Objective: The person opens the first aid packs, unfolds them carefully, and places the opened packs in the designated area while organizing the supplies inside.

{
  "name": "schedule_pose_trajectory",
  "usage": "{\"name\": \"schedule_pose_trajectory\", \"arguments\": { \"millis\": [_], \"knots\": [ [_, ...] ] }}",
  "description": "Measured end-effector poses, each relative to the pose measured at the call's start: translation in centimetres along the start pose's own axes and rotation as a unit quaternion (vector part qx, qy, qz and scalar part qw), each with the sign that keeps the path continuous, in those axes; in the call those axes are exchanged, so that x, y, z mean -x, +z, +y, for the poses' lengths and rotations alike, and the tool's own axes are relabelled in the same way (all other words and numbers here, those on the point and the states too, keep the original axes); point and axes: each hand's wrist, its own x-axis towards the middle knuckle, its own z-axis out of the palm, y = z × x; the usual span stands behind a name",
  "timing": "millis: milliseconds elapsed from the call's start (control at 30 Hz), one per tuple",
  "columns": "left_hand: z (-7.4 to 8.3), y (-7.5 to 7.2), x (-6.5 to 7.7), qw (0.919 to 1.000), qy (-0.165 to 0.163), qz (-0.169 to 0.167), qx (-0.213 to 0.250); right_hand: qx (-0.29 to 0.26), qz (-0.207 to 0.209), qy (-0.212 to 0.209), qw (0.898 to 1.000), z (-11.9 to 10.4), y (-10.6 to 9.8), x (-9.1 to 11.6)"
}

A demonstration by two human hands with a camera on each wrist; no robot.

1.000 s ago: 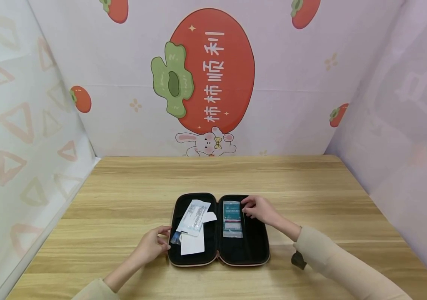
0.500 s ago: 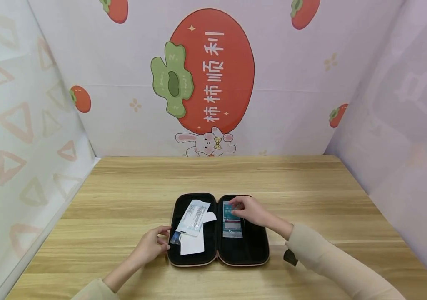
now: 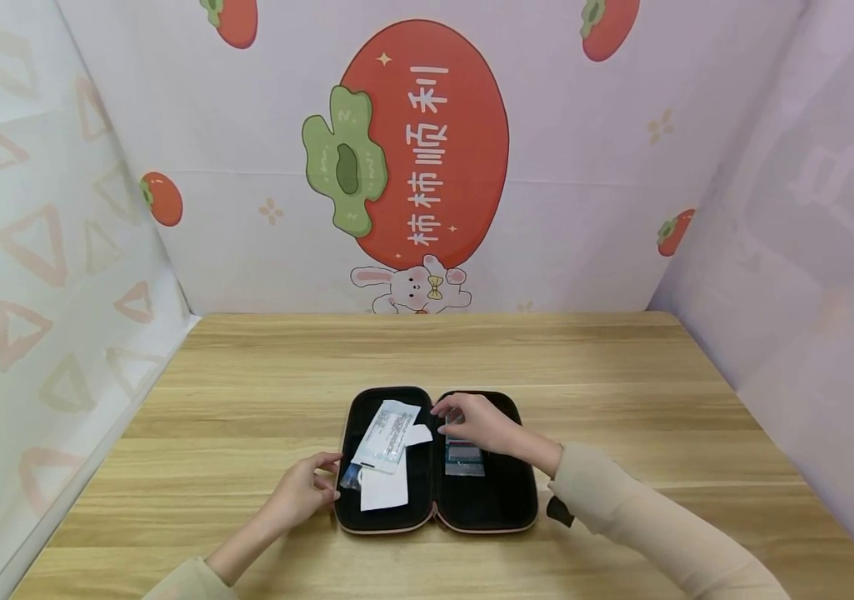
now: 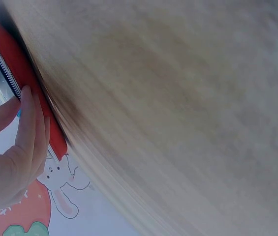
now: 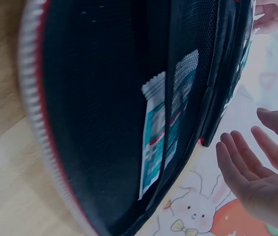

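An unfolded zip case (image 3: 486,500) lies on the table, black inside; its outside shows red in the left wrist view. At its left rim my left hand (image 3: 302,492) rests with thumb and fingertips touching the edge, fingers fairly straight. Over the right half, near the hinge, hovers my right hand (image 3: 477,423), fingers loosely bent and holding nothing in the right wrist view. Below it a teal-and-white packet (image 5: 154,142) is tucked behind a dark strap and mesh; the hand partly hides it in the head view. In the left half lies a white printed packet (image 3: 389,437).
White paper pieces (image 3: 385,490) and a small blue packet (image 3: 352,477) share the left half. A small dark object (image 3: 559,510) shows beside the right sleeve. The wooden table (image 3: 247,375) meets printed cloth walls at the back and sides.
My right hand has moved left, from beside the teal packet to over its upper part and the hinge. My left hand and the case have stayed put.
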Motion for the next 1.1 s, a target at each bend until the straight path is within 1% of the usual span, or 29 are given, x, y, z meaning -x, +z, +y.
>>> {"name": "schedule_pose_trajectory", "arguments": {
  "millis": [267, 333, 600, 833, 1000, 1100],
  "knots": [
    [0.0, 0.0, 0.0, 1.0000, 0.000, 0.000, 0.001, -0.004, -0.021, -0.003, 1.000, -1.1, 0.7, -1.0],
    [0.0, 0.0, 0.0, 1.0000, 0.000, 0.000, 0.001, 0.001, -0.028, -0.007, 1.000, -1.3, 0.9, -1.3],
    [-0.1, -0.1, 0.0, 1.0000, 0.000, 0.001, 0.003, 0.052, -0.051, -0.030, 0.997, -2.1, 1.6, -1.9],
    [-0.2, 0.0, 0.0, 1.0000, 0.004, 0.000, 0.007, 0.060, -0.078, -0.044, 0.994, -2.4, 2.1, -2.3],
    [-0.2, 0.0, 0.0, 1.0000, -0.006, 0.001, 0.003, 0.072, -0.094, -0.062, 0.991, -2.5, 2.5, -2.6],
    [-0.2, 0.0, 0.0, 1.0000, -0.007, 0.000, 0.003, 0.086, -0.106, -0.067, 0.988, -2.5, 2.7, -2.8]
  ]
}}
